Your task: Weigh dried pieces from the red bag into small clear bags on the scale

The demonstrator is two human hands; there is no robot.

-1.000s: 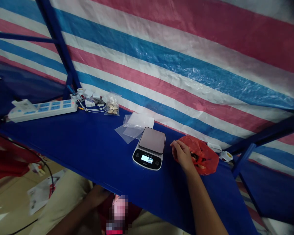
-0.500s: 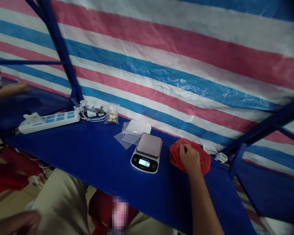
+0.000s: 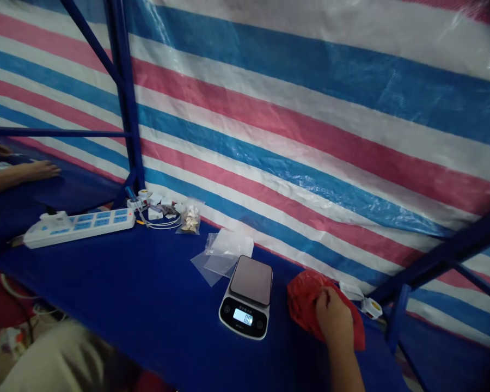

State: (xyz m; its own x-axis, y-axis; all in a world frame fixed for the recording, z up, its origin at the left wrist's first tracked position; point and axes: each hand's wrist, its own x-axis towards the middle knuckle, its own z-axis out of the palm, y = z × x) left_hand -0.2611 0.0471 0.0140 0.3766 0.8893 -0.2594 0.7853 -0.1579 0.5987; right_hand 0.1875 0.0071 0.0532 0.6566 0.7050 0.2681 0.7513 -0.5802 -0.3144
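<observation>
Now the bare right hand sits over the right part of a crumpled red plastic bag; one second ago it was at the bag's left edge. Fingers curl together against the film; whether they pinch it, cannot tell. Left hand is out of frame. Bag lies on the blue tabletop, right of a white-and-black digital scale. Dark contents, visible earlier, no longer show. Display reads 0.0 throughout, so handling appears confined to the bag.
</observation>
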